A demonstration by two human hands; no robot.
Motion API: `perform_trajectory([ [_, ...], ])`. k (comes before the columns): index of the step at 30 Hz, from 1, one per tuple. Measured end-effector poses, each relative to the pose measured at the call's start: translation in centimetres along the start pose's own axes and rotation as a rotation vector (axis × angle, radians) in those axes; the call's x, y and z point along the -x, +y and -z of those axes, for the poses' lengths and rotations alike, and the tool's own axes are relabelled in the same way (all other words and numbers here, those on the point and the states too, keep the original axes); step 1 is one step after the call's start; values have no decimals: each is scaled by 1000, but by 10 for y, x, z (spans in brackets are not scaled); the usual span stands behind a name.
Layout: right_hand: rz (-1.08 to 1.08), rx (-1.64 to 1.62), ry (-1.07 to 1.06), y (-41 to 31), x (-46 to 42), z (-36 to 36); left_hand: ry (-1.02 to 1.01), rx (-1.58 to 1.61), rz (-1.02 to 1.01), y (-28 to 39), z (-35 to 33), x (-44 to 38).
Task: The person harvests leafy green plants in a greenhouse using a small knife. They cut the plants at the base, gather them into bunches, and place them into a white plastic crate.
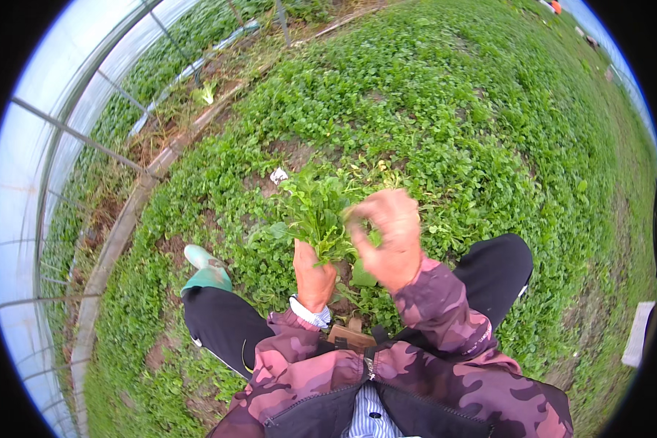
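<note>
My left hand (313, 278) grips a bunch of leafy greens (315, 211) by its lower end, the leaves pointing away from me. Just right of the bunch is my right hand (390, 238), blurred by motion, with thumb and fingers curled towards each other. Something thin and yellowish shows by its fingertips, too blurred to make out. Low green plants (443, 131) cover the ground all around both hands. Beyond them several yellowed leaves (382, 165) lie among the plants.
A green rubber boot (207, 268) stands at left, and my dark-trousered knee (495, 271) is bent at right. A white scrap (278, 175) lies on the soil. Along the left run a ground-level border (126, 213) and a plastic-covered metal frame (79, 137). A pale object (639, 334) sits far right.
</note>
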State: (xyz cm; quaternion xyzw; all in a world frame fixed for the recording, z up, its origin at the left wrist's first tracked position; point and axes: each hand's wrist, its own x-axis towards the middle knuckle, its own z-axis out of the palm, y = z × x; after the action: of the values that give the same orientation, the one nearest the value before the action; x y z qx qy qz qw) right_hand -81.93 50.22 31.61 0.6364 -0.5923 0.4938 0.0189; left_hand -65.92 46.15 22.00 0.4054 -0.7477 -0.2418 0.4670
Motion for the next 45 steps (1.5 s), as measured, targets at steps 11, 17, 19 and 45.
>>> perform_trajectory([
  [11,-72,-269,296,-4,45,63,-201,187,79,67,-36,6],
  [17,-644,-1326,517,2,58,106,-150,-214,-259,120,-58,5],
  [19,-615,-1275,784,20,54,134,-102,-212,-277,134,-63,3],
  [45,-143,-701,318,53,94,117,-564,1563,759,44,-52,-8],
])
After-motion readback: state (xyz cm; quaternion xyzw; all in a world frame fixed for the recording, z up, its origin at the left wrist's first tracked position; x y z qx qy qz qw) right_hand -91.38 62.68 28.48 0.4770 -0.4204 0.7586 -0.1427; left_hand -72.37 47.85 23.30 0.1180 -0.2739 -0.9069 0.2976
